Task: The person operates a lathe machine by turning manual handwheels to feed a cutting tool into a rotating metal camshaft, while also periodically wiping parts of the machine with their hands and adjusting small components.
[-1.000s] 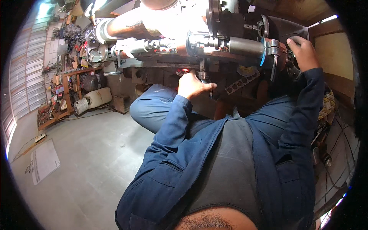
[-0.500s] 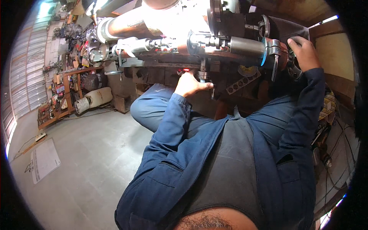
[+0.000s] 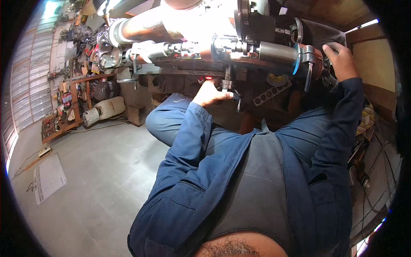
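A metal machine with a horizontal shaft spans the top, carrying a steel cylinder [image 3: 277,52], a blue ring [image 3: 296,64] and a clamp with a lever [image 3: 309,73]. My left hand [image 3: 210,92] is closed on a small handwheel [image 3: 235,95] below a vertical threaded post [image 3: 228,79], thumb across its front, with a small red light [image 3: 208,78] just behind. My right hand [image 3: 340,62] rests at the machine's right end beside the clamp, fingers curled over a part that is mostly hidden. Glare washes out the upper middle of the machine.
Shelves of tools and parts [image 3: 75,105] line the left wall, with a pale jerrycan [image 3: 111,109] below. A white board [image 3: 49,180] and a power strip [image 3: 44,151] lie on the left floor. A perforated plate [image 3: 272,93] sits under the machine; cables [image 3: 383,171] run at right.
My left hand and forearm have shifted slightly left, and its thumb now lies flatter across the handwheel. My right hand has edged slightly right.
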Motion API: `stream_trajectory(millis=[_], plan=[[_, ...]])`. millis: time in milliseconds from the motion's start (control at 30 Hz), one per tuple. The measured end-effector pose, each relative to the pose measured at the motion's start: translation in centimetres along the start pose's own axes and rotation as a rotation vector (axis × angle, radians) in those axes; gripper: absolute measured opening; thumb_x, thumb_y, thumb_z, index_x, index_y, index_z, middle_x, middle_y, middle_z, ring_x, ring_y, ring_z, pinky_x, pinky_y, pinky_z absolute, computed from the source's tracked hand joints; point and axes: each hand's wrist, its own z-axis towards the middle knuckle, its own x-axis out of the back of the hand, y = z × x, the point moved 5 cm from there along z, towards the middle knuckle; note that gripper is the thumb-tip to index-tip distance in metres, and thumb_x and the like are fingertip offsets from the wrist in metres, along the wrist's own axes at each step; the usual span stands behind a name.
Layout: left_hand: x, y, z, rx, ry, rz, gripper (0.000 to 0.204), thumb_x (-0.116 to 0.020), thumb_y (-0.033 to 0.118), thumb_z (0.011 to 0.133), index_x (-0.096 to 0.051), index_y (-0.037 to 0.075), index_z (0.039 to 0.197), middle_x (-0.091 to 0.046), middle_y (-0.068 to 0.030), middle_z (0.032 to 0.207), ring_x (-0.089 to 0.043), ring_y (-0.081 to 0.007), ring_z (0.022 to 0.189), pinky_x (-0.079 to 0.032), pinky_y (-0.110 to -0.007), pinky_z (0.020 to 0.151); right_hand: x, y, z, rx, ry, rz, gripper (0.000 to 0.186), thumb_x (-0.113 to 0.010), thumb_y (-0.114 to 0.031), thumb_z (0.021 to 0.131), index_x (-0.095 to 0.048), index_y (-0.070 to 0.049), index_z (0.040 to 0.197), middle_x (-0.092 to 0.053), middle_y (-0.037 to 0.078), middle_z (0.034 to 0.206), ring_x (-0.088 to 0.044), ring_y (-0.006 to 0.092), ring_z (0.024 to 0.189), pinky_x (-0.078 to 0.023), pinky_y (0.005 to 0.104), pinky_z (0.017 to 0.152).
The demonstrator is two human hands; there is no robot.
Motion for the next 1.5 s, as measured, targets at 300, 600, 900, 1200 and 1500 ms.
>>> stream_trajectory(millis=[300,600,900,1200,1500], plan=[[0.2,-0.5,0.2,-0.079,0.009,0.024,0.060,-0.089,0.026,0.068,-0.061,0.001,0.115,-0.066,-0.0092,0.092,-0.063,-0.0138,0.073,-0.057,-0.030,0.061,-0.1,0.1,0.1,0.009,0.003,0.015,0.043,-0.060,-0.036,0.092,-0.068,0.004,0.104,-0.069,0.021,0.103,-0.065,0.0352,0.098,-0.048,0.0388,0.086],[0.3,-0.3,-0.1,-0.042,-0.002,-0.082,0.059,-0.086,0.026,0.069,-0.061,-0.003,0.113,-0.066,-0.0086,0.094,-0.062,-0.0150,0.080,-0.055,-0.032,0.068,-0.2,0.0,0.2,0.009,0.000,0.026,0.042,-0.059,-0.036,0.092,-0.068,0.004,0.105,-0.070,0.021,0.102,-0.066,0.0339,0.097,-0.048,0.0385,0.086],[0.3,0.9,-0.1,-0.098,0.002,0.004,0.062,-0.089,0.028,0.066,-0.060,-0.003,0.112,-0.066,-0.0089,0.090,-0.063,-0.0149,0.073,-0.056,-0.031,0.062,-0.1,-0.2,0.0,0.021,-0.005,0.028,0.042,-0.060,-0.035,0.092,-0.068,0.004,0.104,-0.070,0.021,0.100,-0.066,0.0342,0.096,-0.048,0.0384,0.085],[0.3,0.4,0.0,-0.085,-0.021,-0.085,0.066,-0.091,0.031,0.064,-0.061,-0.003,0.113,-0.065,-0.0083,0.095,-0.062,-0.0147,0.080,-0.055,-0.032,0.068,0.0,0.2,0.0,0.037,0.033,0.011,0.043,-0.060,-0.035,0.092,-0.068,0.005,0.104,-0.070,0.022,0.101,-0.066,0.0344,0.095,-0.048,0.0385,0.085],[0.1,-2.3,0.4,0.050,-0.116,-0.313,0.063,-0.088,0.020,0.068,-0.058,-0.002,0.119,-0.065,-0.0073,0.098,-0.062,-0.0154,0.080,-0.055,-0.034,0.067,0.0,0.0,0.0,0.024,0.019,0.009,0.044,-0.060,-0.036,0.092,-0.068,0.005,0.105,-0.070,0.022,0.102,-0.066,0.0344,0.097,-0.048,0.0388,0.086]])
